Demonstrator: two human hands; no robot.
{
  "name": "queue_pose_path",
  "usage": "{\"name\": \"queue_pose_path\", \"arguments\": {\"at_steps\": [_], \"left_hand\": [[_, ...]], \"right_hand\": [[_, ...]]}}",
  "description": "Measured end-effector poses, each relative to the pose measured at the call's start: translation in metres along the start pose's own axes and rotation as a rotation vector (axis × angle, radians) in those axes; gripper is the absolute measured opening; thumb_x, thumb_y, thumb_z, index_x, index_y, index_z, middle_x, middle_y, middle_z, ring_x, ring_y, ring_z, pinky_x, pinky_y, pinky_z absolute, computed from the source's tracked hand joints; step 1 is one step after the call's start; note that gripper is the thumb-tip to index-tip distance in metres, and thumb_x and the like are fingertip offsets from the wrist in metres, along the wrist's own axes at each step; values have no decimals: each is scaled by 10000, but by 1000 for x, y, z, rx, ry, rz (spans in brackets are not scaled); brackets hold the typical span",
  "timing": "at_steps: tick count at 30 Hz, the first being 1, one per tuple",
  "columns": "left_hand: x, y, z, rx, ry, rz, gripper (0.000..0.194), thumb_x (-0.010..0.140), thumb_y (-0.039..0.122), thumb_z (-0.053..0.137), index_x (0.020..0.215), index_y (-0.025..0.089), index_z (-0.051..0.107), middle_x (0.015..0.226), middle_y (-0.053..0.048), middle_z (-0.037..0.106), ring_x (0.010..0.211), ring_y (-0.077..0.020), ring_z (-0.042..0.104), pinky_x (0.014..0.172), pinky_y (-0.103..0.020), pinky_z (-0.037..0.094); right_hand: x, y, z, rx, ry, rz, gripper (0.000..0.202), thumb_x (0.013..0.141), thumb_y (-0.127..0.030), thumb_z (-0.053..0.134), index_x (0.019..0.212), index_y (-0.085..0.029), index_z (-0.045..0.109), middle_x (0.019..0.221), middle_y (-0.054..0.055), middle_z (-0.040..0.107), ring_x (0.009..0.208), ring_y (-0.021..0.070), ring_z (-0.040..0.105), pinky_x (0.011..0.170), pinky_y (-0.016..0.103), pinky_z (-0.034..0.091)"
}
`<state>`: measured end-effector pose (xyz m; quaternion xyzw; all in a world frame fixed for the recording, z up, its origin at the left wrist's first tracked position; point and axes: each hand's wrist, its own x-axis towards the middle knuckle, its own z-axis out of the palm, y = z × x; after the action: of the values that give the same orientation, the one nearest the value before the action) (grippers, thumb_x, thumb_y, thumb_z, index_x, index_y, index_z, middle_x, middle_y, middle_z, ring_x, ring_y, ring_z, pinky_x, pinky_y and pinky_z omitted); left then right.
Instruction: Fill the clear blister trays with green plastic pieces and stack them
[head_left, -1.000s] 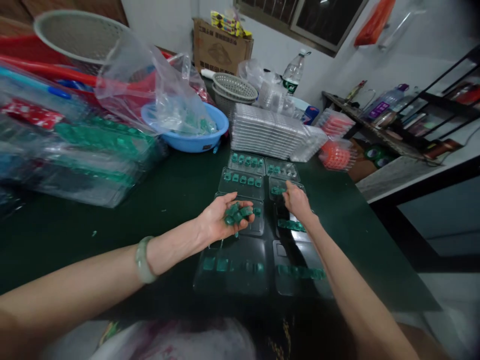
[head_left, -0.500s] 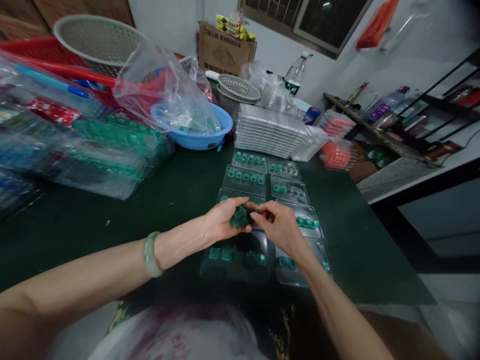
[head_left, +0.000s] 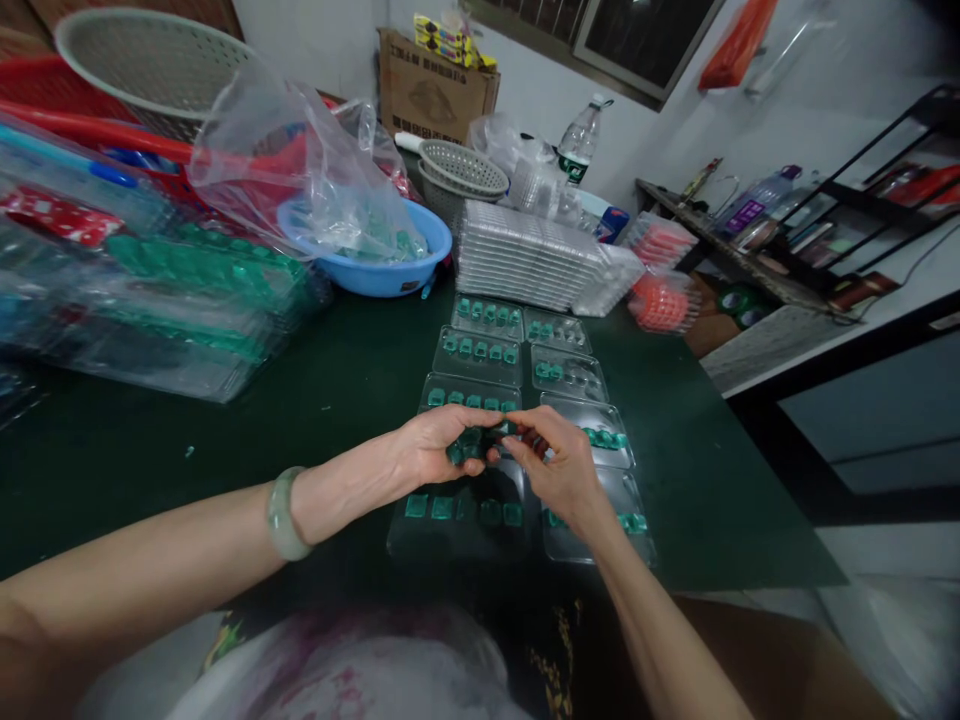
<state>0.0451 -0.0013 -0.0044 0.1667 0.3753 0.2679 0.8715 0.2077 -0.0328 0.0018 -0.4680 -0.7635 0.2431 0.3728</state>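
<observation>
My left hand (head_left: 431,445) is turned palm up above the clear trays, its fingers curled around several dark green translucent pieces (head_left: 466,447). Close against its fingertips, my right hand (head_left: 559,460) pinches a small green piece (head_left: 509,427); its exact shape is too small to make out. Below the hands lies the front left clear tray (head_left: 450,542), with a row of square green pieces in its wells. The front right tray (head_left: 589,545) is partly covered by my right hand and forearm. Farther back, more trays (head_left: 480,372) stand in two columns, some wells filled with green pieces.
A tall stack of clear trays (head_left: 525,255) stands behind the rows. Left of it is a blue basin (head_left: 367,280) holding green pieces and a plastic bag (head_left: 262,170). Packaged goods (head_left: 187,370) pile up on the left. A water bottle (head_left: 581,140) stands at the back.
The view has shifted slightly, so the scene sits farther left. My right fingertips have moved slightly and now pinch a green piece beside my left fingers. My left hand keeps its pieces.
</observation>
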Motion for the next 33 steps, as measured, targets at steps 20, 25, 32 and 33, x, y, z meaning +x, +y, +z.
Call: {"name": "queue_pose_path", "arguments": {"at_steps": [20, 25, 32, 33], "left_hand": [[11, 3, 12, 443, 67, 251, 123, 669, 235, 631, 678, 122, 583, 597, -22, 509, 494, -102, 481, 327, -176, 225], [-7, 10, 10, 397, -100, 251, 132, 722, 253, 593, 692, 126, 575, 607, -21, 511, 478, -79, 455, 334, -168, 224], [-19, 17, -11, 337, 11, 232, 142, 696, 255, 626, 758, 129, 612, 732, -50, 544, 568, -119, 530, 336, -159, 258], [-18, 17, -14, 326, 34, 230, 155, 687, 254, 634, 780, 131, 621, 756, -56, 550, 588, -130, 543, 337, -158, 263]], "right_hand": [[0, 34, -9, -59, 134, 202, 181, 777, -314, 513, 883, -189, 590, 768, 42, 603, 664, 146, 551, 558, 255, 434], [9, 77, -30, -159, 332, 230, 254, 776, -340, 497, 923, -160, 599, 782, 60, 631, 665, 156, 565, 567, 271, 441], [52, 157, -78, -464, 314, 194, 320, 782, -322, 465, 927, -95, 638, 802, 106, 646, 683, 171, 581, 615, 288, 441], [59, 162, -79, -479, 288, 184, 302, 777, -306, 473, 924, -105, 645, 814, 103, 647, 694, 171, 582, 627, 283, 439]]}}
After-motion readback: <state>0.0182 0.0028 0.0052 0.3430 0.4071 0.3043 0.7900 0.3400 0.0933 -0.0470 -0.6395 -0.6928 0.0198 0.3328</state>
